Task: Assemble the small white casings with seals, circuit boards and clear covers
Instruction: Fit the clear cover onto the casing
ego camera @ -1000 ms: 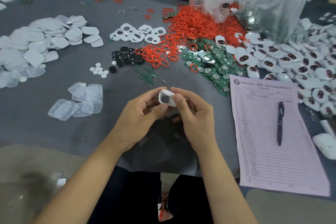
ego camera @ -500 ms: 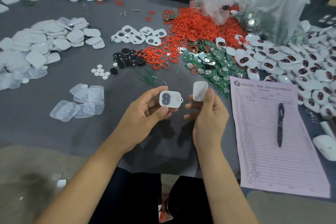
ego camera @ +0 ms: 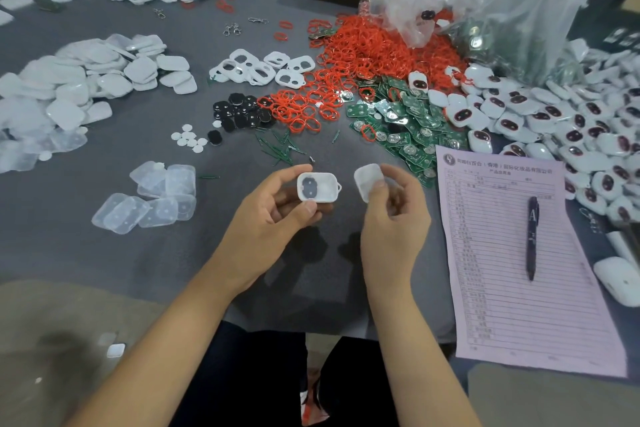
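White casing (ego camera: 317,186) held above near edge of grey surface (ego camera: 104,253), open side up, dark insert in its left half. Left hand (ego camera: 273,218) grip grasping casing: thumb on near rim, fingers on far rim. Right hand (ego camera: 391,218) grip pinching clear cover (ego camera: 367,181), just beside casing, apart from it. Clear covers pile (ego camera: 149,199) toward left edge. Red seals (ego camera: 363,55) and green circuit boards (ego camera: 405,121) heaped toward far right. Pen (ego camera: 532,237) lying on pink form (ego camera: 512,288) at right edge.

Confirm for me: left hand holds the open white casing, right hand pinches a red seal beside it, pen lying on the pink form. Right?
Not quite. In the head view the right hand pinches a clear cover, not a red seal. The left hand does hold the open white casing, and the pen lies on the pink form.
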Demonstrator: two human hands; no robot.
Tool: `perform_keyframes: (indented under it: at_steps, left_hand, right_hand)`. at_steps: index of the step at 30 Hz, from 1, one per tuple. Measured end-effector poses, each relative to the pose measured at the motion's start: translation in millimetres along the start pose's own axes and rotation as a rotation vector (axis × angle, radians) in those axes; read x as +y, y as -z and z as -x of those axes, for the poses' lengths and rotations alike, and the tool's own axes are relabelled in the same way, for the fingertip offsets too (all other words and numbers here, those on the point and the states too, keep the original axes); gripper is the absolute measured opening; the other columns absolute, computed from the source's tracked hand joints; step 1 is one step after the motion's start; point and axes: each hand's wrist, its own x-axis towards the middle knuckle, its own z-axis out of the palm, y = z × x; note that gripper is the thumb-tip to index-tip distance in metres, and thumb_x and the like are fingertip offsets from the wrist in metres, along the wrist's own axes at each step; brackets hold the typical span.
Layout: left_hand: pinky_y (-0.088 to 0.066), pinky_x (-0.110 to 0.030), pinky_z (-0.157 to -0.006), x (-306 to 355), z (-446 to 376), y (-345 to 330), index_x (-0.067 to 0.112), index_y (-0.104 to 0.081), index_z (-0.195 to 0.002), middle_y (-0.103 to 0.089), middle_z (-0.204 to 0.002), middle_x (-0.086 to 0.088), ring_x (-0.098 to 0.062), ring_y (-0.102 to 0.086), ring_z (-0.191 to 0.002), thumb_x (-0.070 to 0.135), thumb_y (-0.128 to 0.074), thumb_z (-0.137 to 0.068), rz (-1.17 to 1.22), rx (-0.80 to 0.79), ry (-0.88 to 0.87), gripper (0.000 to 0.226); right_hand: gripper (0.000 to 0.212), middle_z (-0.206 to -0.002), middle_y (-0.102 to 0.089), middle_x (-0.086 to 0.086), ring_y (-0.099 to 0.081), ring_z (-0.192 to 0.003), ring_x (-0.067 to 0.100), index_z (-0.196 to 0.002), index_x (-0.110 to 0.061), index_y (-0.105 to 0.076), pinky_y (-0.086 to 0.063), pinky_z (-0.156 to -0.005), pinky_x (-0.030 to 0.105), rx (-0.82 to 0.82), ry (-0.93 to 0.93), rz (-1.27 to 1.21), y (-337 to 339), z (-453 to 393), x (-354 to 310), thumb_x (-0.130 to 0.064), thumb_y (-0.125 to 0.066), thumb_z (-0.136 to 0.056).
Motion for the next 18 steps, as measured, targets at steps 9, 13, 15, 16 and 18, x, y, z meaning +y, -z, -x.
perform_keyframes:
  at_steps: [9, 13, 15, 16, 18]
  left_hand:
    - [-0.059, -0.025, -0.087, 3.1, 0.1, -5.3, 0.006, -0.054, -0.138, -0.074, -0.124, -0.007, -0.028, -0.075, -0.106, 0.007, -0.062, -0.097, 0.048, 0.097, -0.016, 0.042]
    - [-0.059, -0.025, -0.087, 3.1, -0.8, -4.3, 0.007, -0.055, -0.138, -0.074, -0.125, -0.007, -0.029, -0.075, -0.108, 0.015, -0.066, -0.093, 0.02, 0.061, 0.001, 0.047]
    - [-0.059, -0.026, -0.087, 2.3, -2.1, -3.8, 0.009, -0.056, -0.137, -0.074, -0.124, -0.008, -0.03, -0.075, -0.107, 0.016, -0.066, -0.092, 0.005, 0.046, 0.013, 0.047]
    - [-0.059, -0.026, -0.087, 1.5, -2.9, -3.1, 0.01, -0.056, -0.136, -0.074, -0.124, -0.009, -0.03, -0.075, -0.107, 0.016, -0.066, -0.091, -0.003, 0.032, 0.019, 0.046]
    - [-0.059, -0.026, -0.087, 0.0, -3.9, -1.5, 0.011, -0.057, -0.135, -0.073, -0.124, -0.011, -0.03, -0.075, -0.107, 0.017, -0.066, -0.091, -0.02, 0.0, 0.031, 0.045]
  right_hand:
    - [0.024, -0.107, -0.063, 0.01, -0.056, -0.105, 0.032, -0.113, -0.018, -0.079, -0.037, -0.091, 0.029, -0.195, 0.24, 0.644, 9.4, -20.2, 6.2, -0.023, -0.074, -0.09]
    - [0.047, -0.12, -0.059, 0.013, -0.056, -0.111, 0.035, -0.144, -0.023, -0.059, -0.041, -0.083, 0.039, -0.053, 0.118, 0.827, 22.8, -56.6, 14.1, -0.034, -0.061, -0.098]
    - [0.054, -0.125, -0.058, 0.012, -0.057, -0.112, 0.035, -0.153, -0.025, -0.047, -0.035, -0.074, 0.037, -0.072, 0.125, 0.961, 22.5, -64.7, 18.0, -0.036, -0.055, -0.1]
    - [0.058, -0.126, -0.058, 0.012, -0.058, -0.111, 0.035, -0.156, -0.025, -0.042, -0.031, -0.072, 0.036, -0.078, 0.134, 1.004, 21.2, -66.3, 19.5, -0.038, -0.054, -0.101]
    - [0.064, -0.129, -0.057, 0.012, -0.059, -0.11, 0.034, -0.16, -0.024, -0.033, -0.03, -0.07, 0.035, -0.08, 0.142, 1.05, 19.3, -67.9, 20.7, -0.039, -0.051, -0.102]
